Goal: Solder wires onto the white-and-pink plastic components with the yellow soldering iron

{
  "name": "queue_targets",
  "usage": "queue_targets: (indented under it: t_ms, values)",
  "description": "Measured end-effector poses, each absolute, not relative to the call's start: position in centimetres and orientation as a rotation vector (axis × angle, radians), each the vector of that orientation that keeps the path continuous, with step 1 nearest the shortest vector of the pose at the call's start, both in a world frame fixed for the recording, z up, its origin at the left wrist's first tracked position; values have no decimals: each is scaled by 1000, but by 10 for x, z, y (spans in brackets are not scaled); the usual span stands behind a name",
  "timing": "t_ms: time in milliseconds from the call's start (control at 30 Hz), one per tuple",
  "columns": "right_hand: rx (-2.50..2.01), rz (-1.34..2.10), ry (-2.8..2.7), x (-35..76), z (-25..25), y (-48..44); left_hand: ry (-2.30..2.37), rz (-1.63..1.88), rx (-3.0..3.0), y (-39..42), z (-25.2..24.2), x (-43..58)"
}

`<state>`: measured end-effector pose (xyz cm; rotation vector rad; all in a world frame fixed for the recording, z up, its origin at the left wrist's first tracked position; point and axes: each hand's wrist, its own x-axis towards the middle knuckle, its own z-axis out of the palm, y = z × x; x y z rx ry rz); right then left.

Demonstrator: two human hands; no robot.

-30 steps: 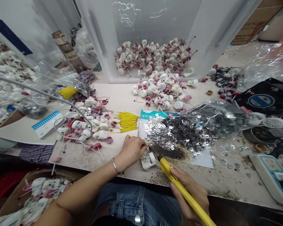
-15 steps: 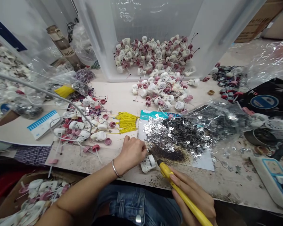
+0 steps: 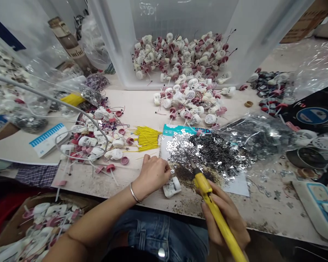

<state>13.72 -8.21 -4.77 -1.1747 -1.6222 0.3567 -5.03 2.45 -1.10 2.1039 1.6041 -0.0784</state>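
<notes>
My left hand (image 3: 152, 173) is closed in a pinch beside a small white plastic part (image 3: 172, 186) near the table's front edge; what its fingertips hold is too small to name. My right hand (image 3: 226, 222) grips a yellow-handled soldering iron (image 3: 213, 211). The iron's tip reaches up into a heap of small silvery metal pieces (image 3: 207, 153) lying on a sheet of paper. A bundle of thin yellow wires (image 3: 147, 138) lies just beyond my left hand.
A clear plastic bin (image 3: 120, 54) at the back spills several white and pink parts (image 3: 188, 98) onto the table. More such parts lie at the left (image 3: 98, 142) and in a cardboard box (image 3: 43, 218) below. A plastic bag (image 3: 262, 134) and black fan (image 3: 314, 116) sit right.
The iron's tip has swung from beside the white part up and right into the silvery heap. My left hand has stayed by the white part.
</notes>
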Motion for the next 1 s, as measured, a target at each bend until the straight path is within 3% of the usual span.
queue_targets:
  t_ms: [233,400,1000]
  values:
    - [-1209,394,-1680,101,-63,-62,1611,-65,2085,23,-13,-52]
    - [-1174,346,-1523,124,-58,-84,1577,32,2153,21,-17,-51]
    - [-1140,376,-1877,155,-44,-99,1582,-94,2158,22,-11,-43]
